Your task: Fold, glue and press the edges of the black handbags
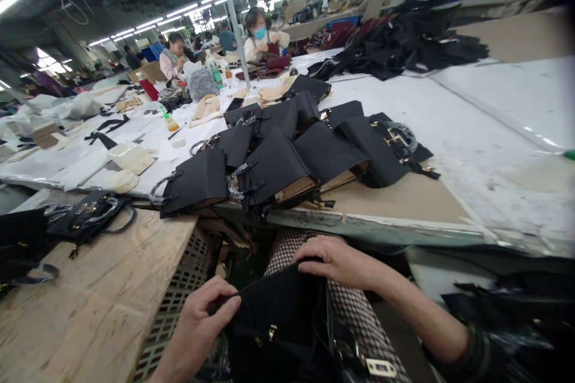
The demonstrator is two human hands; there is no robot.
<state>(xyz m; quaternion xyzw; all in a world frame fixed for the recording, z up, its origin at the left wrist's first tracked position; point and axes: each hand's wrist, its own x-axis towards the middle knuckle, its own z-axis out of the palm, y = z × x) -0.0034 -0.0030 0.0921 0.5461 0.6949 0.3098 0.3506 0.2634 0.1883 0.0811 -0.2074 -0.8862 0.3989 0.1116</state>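
Observation:
A black handbag point(278, 305) with gold-coloured metal fittings lies on my lap, over checked cloth. My left hand point(202, 317) pinches the left end of its upper edge between thumb and fingers. At the right end of that edge, my right hand point(335, 260) grips the black material, thumb in front and fingers behind. The edge runs taut between both hands. A gold zip pull point(272, 331) shows on the dark face below it. Near the bag's lower right sits a flat gold metal plate point(381, 367). The bag's bottom is out of frame.
Several black handbags point(274, 161) with wrapped handles are heaped on the white worktable point(485, 131) ahead. More bags point(90, 215) rest on a wooden board point(103, 287) at left, beside a plastic crate point(179, 293). Black pieces point(404, 42) are piled farther back. Co-workers point(265, 36) sit across the table.

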